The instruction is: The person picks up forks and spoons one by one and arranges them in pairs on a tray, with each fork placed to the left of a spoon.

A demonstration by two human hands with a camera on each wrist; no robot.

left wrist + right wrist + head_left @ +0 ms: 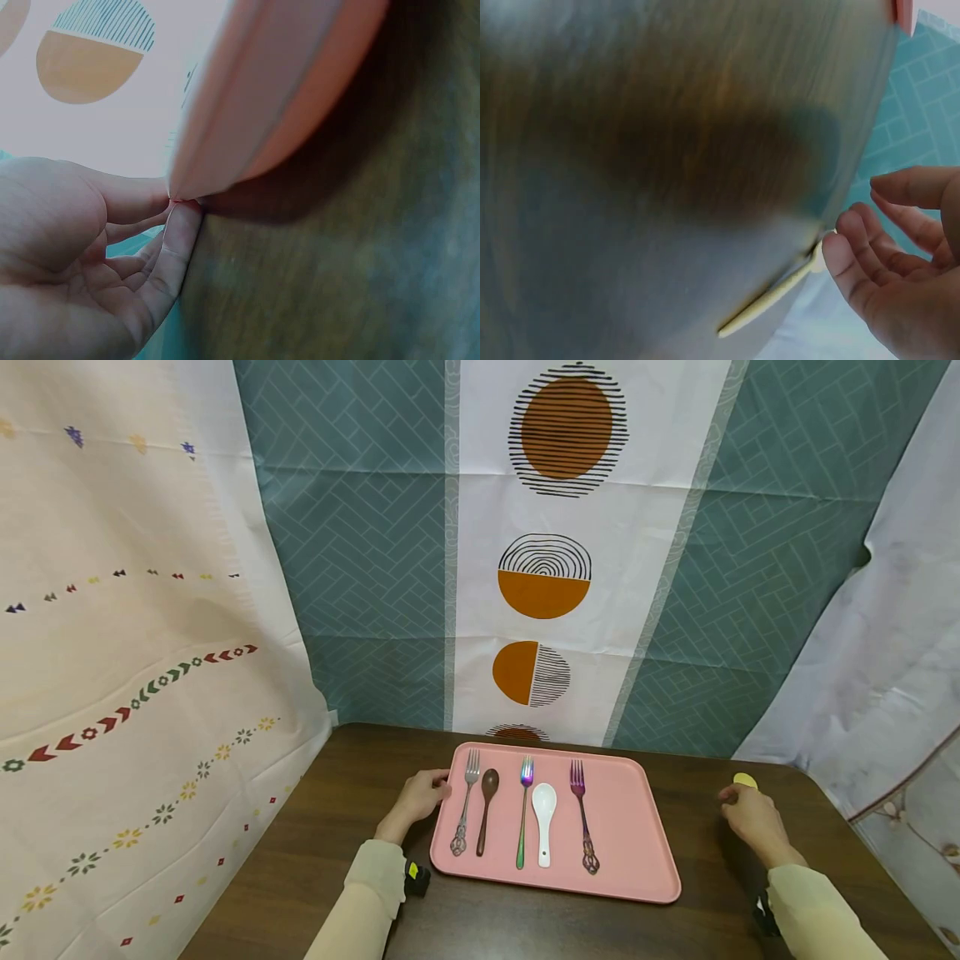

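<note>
A pink tray [637,827] lies on the dark wooden table. My left hand [420,795] pinches its left edge between thumb and fingers, as the left wrist view shows with the tray rim [247,97]. On the tray are a silver fork [470,772], a brown wooden spoon [490,783], a rainbow-coloured fork [525,800], a white spoon [543,802] and a purplish fork [579,789]. Far to the right, my right hand [752,820] is beside a thin yellow piece with a rounded end [769,300]. Its fingertips are right at that piece, the thumb held apart.
The wooden table [300,877] runs around the tray. A teal and white patterned curtain [360,610] hangs behind its back edge. Cream cloth [135,693] drapes on the left, and white cloth [892,677] on the right.
</note>
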